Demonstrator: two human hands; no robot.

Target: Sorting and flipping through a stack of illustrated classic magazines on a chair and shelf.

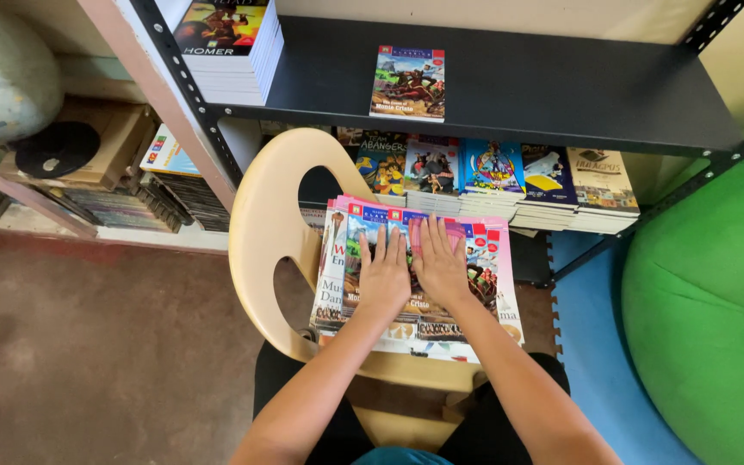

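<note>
A fanned pile of thin colourful books (pixel 486 284) lies on the seat of a beige plastic chair (pixel 260 232) in front of me. My left hand (pixel 383 274) rests flat on top of the pile, fingers pointing away from me. My right hand (pixel 441 263) lies flat beside it, thumb side touching the left hand. Neither hand grips anything. One book of the same kind (pixel 408 83) lies alone on the dark metal shelf (pixel 561 86) above.
A tall stack of books (pixel 232 47) stands at the shelf's left end. A row of book stacks (pixel 492 176) fills the lower shelf behind the chair. A green beanbag (pixel 708 301) sits on a blue mat at right. Boxes and papers (pixel 114 181) crowd the left.
</note>
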